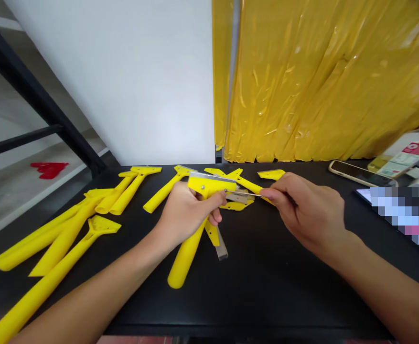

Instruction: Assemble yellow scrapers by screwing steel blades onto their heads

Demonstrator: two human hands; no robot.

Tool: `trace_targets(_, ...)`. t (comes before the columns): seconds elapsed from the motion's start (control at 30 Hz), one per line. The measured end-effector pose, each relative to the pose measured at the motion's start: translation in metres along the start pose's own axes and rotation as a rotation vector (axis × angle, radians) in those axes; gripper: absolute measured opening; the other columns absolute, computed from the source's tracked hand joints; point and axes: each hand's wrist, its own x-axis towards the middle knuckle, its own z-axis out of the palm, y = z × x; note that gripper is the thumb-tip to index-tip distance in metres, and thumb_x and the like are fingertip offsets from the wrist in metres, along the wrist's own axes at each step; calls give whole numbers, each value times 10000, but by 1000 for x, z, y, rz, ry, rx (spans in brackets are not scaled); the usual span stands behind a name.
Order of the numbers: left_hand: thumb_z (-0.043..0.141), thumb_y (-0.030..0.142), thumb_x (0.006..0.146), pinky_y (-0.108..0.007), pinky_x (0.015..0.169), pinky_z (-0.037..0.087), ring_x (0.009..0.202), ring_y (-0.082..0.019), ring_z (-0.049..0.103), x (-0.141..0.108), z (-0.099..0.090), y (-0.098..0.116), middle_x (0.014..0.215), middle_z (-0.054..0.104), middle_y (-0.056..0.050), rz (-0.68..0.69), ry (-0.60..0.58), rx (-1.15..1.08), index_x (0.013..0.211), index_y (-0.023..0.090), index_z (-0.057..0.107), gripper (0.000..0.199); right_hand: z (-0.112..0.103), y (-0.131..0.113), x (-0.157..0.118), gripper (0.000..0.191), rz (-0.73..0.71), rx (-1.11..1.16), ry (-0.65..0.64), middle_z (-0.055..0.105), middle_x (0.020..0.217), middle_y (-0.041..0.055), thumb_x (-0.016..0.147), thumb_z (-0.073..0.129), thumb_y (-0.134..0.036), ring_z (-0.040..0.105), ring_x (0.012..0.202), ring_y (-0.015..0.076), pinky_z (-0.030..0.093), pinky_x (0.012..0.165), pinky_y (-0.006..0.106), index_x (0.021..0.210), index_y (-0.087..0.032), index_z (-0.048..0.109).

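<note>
My left hand [191, 205] is closed around the neck of a yellow scraper [186, 255], whose head faces up with a metal blade along its top edge and a screw showing. In my right hand [307, 210] is a thin metal screwdriver [247, 193], pinched by the fingers; its handle is hidden in the grip. The tip meets the right side of the scraper's head, near my left thumb. Beneath the left hand lie a grey metal blade [222, 246] and yellow plates [236, 206], partly covered.
Several yellow scraper handles [57, 241] lie on the left of the black table [266, 286]. A loose yellow plate [271, 174] is at the back. On the right are a phone [363, 174], a blurred-out screen [406, 215] and a labelled package [406, 153]. Yellow wrapping [302, 86] stands behind.
</note>
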Motion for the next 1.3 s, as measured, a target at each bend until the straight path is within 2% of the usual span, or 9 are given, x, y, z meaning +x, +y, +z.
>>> trace_targets(0.17, 745, 259, 825, -241, 544, 549, 514, -164, 670, 0, -2, 2, 574, 707, -51, 84, 138, 78, 608, 158, 690, 246, 6, -5, -1, 197, -63, -83, -124, 671, 695, -1, 992, 592, -374, 623, 568, 140, 336, 500, 288, 880, -212, 604)
trace_targets(0.4, 711, 303, 853, -241, 560, 497, 555, -163, 647, -4, -6, -2, 601, 709, -33, 236, 253, 349, 595, 183, 693, 285, 9, -16, -3, 287, 107, 7, -200, 699, 699, 34, 1046, 472, -353, 612, 531, 156, 309, 498, 306, 859, -191, 618)
trace_targets(0.53, 748, 267, 799, -256, 647, 494, 630, -166, 633, -3, -7, 0, 759, 758, -26, 399, 296, 612, 807, 206, 774, 67, 9, -15, -1, 355, 304, 281, -449, 649, 632, -3, 1054, 433, -349, 577, 514, 138, 353, 527, 290, 759, -207, 571)
trace_targets(0.6, 727, 260, 815, -278, 737, 513, 703, -178, 660, -1, -7, -1, 900, 786, -31, 448, 277, 685, 957, 227, 790, 158, 11, -15, -1, 363, 371, 436, -533, 645, 648, -10, 1062, 399, -322, 585, 552, 134, 391, 562, 276, 743, -215, 532)
trace_targets(0.77, 687, 224, 854, -305, 852, 526, 868, -216, 721, 2, -7, -7, 1013, 796, -56, 538, 256, 695, 1015, 215, 796, 195, 20, -15, -3, 177, 434, 390, -460, 627, 687, -15, 1022, 490, -364, 555, 572, 158, 355, 536, 282, 915, -228, 529)
trace_targets(0.87, 675, 221, 876, -304, 841, 552, 847, -206, 733, 3, -8, -9, 1011, 797, -64, 619, 285, 739, 1052, 196, 790, 212, 22, -13, -4, 106, 434, 402, -434, 649, 738, -21, 1000, 540, -334, 583, 626, 160, 377, 572, 276, 970, -234, 517)
trace_targets(1.03, 711, 171, 844, -288, 747, 589, 764, -195, 745, 7, -7, -17, 916, 801, -46, 838, 388, 706, 1010, 179, 789, 184, 22, -11, -4, 186, 386, 349, -464, 650, 809, 7, 1043, 442, -310, 590, 714, 167, 369, 649, 295, 916, -223, 546)
trace_targets(1.17, 701, 123, 856, -263, 737, 589, 751, -169, 735, 8, -6, -22, 910, 793, -54, 981, 417, 709, 1061, 137, 759, 213, 21, -16, -1, 288, 526, 778, -529, 526, 704, -17, 1052, 418, -367, 493, 640, 138, 367, 603, 277, 851, -217, 557)
trace_targets(1.3, 704, 111, 860, -260, 734, 582, 747, -164, 724, 9, -9, -22, 897, 782, -66, 999, 449, 742, 1039, 108, 754, 186, 25, -21, 0, 191, 702, 1073, -494, 542, 776, -13, 984, 565, -395, 548, 729, 147, 464, 682, 277, 1034, -219, 621)
